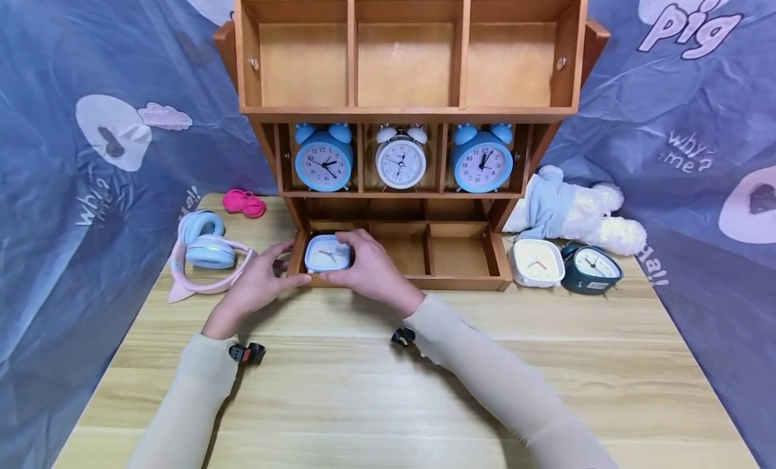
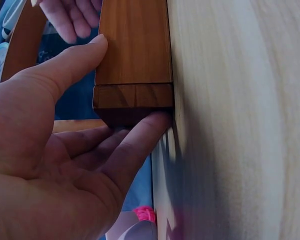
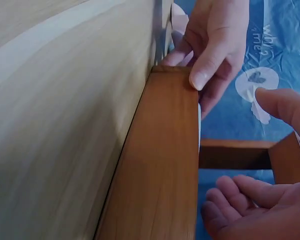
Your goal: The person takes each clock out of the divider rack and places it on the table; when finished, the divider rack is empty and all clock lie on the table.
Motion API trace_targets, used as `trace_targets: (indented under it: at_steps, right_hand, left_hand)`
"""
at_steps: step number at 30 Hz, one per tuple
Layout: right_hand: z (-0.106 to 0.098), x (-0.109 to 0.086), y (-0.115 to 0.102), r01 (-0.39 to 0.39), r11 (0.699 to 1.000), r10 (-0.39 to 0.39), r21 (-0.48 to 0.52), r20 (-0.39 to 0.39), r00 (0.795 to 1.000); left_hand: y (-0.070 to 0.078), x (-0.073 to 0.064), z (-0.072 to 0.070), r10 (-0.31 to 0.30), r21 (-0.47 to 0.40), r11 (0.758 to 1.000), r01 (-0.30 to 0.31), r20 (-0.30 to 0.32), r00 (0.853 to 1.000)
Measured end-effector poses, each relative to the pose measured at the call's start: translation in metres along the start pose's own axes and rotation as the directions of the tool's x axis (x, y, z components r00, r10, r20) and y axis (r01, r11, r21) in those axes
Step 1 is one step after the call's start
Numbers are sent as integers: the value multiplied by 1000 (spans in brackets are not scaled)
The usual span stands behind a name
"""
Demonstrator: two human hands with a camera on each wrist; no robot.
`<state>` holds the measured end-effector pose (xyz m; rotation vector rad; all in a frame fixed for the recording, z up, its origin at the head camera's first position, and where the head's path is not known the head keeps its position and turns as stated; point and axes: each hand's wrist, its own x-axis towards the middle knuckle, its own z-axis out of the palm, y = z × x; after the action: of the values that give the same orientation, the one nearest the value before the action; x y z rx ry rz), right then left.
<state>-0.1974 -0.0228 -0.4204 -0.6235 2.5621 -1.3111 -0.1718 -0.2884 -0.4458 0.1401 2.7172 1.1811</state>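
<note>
A light-blue, rounded-square alarm clock sits face up in the left compartment of the wooden shelf's lowest tier. My right hand hovers at its right side, fingertips overlapping its edge in the head view. In the right wrist view, that hand's thumb and bent fingers stand apart with a gap between them; only a thin pale edge of the clock shows past the board. My left hand grips the shelf's lower left corner, thumb on the front board, other fingers around the end.
Twin-bell clocks fill the middle tier. On the right lie a white clock, a dark green clock and a plush toy. Headphones and pink yarn lie on the left.
</note>
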Motion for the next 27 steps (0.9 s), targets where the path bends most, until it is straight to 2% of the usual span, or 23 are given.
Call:
trace_targets:
  at_steps: [10,16,21,27]
  right_hand:
    - [28,17,-14,-88,995,82,-54,-93,992]
    - [36,26,-16,-106,980,83,-171,-136,987]
    - [40,30,-16,-128,970,103,-206,-128,986]
    - [43,32,-22,-188,952,173,-241,-83,981]
  left_hand:
    - [-1,-1,0,13,-2,1000,-13,10,1000]
    - [0,0,1,30,-10,999,-30,10,999]
    - [0,-1,0,18,-9,1000,-18,10,1000]
    - [-4,0,1,42,-24,999,-41,5,999]
